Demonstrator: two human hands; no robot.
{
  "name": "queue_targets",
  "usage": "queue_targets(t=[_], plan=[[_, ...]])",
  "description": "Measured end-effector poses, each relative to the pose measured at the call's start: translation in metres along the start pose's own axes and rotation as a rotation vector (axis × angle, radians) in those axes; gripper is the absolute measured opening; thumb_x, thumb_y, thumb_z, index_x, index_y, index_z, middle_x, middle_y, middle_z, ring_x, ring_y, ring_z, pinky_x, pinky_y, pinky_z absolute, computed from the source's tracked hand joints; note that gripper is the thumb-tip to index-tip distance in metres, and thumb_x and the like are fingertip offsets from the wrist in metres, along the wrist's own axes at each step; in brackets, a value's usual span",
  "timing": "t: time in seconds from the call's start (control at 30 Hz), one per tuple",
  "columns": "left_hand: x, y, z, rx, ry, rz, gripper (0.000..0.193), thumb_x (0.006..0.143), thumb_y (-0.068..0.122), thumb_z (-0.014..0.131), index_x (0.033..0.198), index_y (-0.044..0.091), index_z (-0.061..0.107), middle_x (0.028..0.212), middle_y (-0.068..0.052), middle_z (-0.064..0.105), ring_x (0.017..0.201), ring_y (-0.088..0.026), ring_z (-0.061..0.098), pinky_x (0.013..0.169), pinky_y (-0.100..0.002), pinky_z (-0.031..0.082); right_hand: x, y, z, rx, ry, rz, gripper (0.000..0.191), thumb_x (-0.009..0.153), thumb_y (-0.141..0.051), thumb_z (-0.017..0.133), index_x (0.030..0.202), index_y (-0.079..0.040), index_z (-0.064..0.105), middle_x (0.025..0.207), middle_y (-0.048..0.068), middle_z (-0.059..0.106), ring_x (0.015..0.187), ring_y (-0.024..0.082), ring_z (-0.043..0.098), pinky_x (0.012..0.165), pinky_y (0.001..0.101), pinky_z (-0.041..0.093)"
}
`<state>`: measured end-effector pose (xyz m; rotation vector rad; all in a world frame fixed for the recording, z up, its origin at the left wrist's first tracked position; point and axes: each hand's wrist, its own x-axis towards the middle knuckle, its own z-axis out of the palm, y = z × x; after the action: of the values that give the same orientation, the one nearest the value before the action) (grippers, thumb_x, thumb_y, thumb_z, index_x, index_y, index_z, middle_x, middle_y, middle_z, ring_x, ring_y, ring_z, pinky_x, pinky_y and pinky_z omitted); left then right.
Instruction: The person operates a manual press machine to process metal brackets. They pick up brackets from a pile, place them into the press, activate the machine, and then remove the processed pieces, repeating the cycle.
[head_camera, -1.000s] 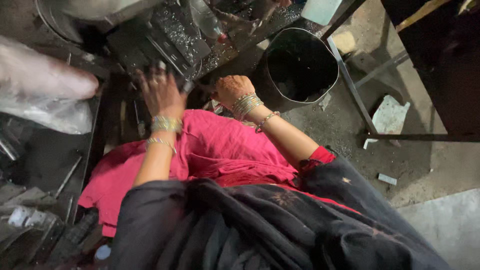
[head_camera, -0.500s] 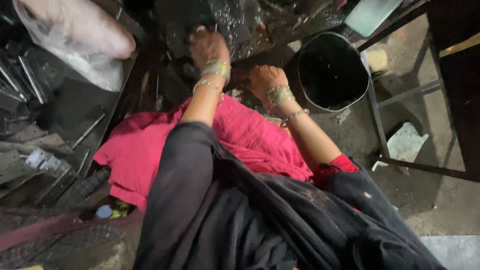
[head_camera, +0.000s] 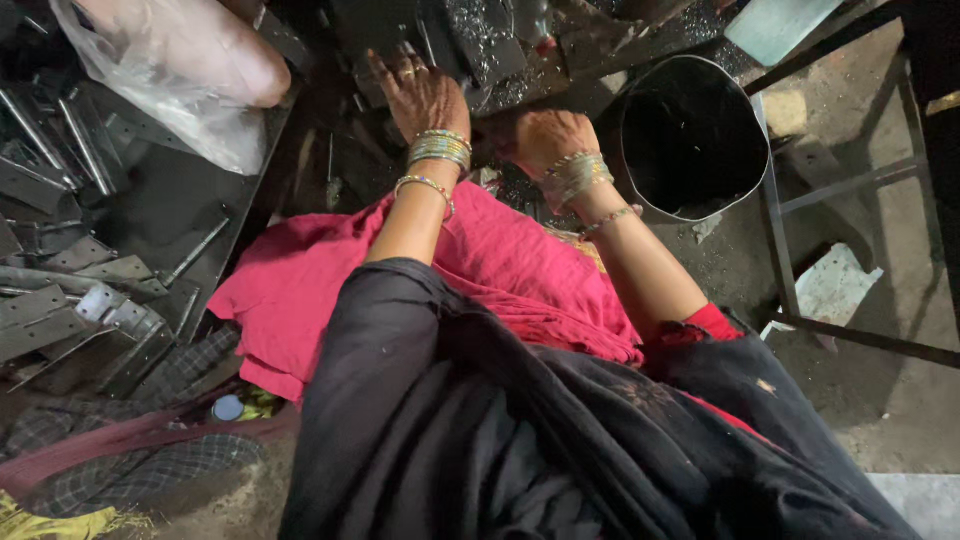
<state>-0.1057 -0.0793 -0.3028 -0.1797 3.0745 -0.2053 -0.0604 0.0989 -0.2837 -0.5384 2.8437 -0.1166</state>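
While flat on dark metal parts (head_camera: 480, 50), hands (head_camera: 425, 95).

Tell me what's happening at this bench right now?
A person is bent over a dark work surface strewn with metal parts. The left hand lies spread, fingers flat on the parts. The right hand rests lower, beside a black bucket; what it holds, if anything, is hidden. A red cloth covers the lap. Metal brackets and a clear plastic bag lie to the left.
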Motion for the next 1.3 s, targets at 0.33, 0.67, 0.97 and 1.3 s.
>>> queue_targets(t=[0.33, 0.67, 0.97, 1.3], plan=[[-0.029, -0.02, 0.031, -0.19, 0.278, 0.177, 0.047, 0.098, 0.035, 0.05, 0.125, 0.003, 0.072, 0.137, -0.024, 0.063, 0.142, -0.032, 0.045, 0.122, -0.06, -0.004, -0.035, -0.004, 0.025, 0.011, 0.025, 0.074, 0.058, 0.098, -0.061, 0.061, 0.088, -0.006, 0.076, 0.083, 0.017, 0.073, 0.08, 0.035, 0.074, 0.069, 0.0451, 0.058], [-0.044, -0.018, 0.007, 0.0, 0.113, 0.161, 0.038, 0.102, 0.024, 0.046, 0.107, 0.005, 0.078, 0.143, -0.024, 0.061, 0.148, -0.036, 0.041, 0.121, -0.063, -0.006, -0.048, -0.001, 0.051, 0.154, 0.123, 0.12, 0.039, 0.093, -0.046, 0.063, 0.101, -0.01, 0.075, 0.089, 0.016, 0.075, 0.085, 0.034, 0.073, 0.072, 0.0466, 0.057], [-0.007, -0.015, 0.016, 0.058, 0.19, 0.066, 0.04, 0.103, 0.024, 0.047, 0.121, 0.002, 0.075, 0.143, -0.02, 0.061, 0.147, -0.031, 0.041, 0.124, -0.064, -0.006, -0.023, 0.014, 0.031, -0.054, 0.003, -0.074, 0.058, 0.099, -0.062, 0.061, 0.096, -0.005, 0.072, 0.089, 0.018, 0.074, 0.088, 0.036, 0.073, 0.076, 0.0471, 0.058], [0.008, -0.026, 0.029, -0.145, 0.299, 0.1, 0.037, 0.105, 0.023, 0.05, 0.122, 0.001, 0.074, 0.151, -0.022, 0.057, 0.144, -0.033, 0.047, 0.127, -0.058, 0.006, -0.019, 0.007, 0.033, 0.083, -0.039, 0.116, 0.054, 0.09, -0.061, 0.067, 0.095, -0.008, 0.074, 0.091, 0.02, 0.074, 0.087, 0.037, 0.073, 0.075, 0.048, 0.058]])
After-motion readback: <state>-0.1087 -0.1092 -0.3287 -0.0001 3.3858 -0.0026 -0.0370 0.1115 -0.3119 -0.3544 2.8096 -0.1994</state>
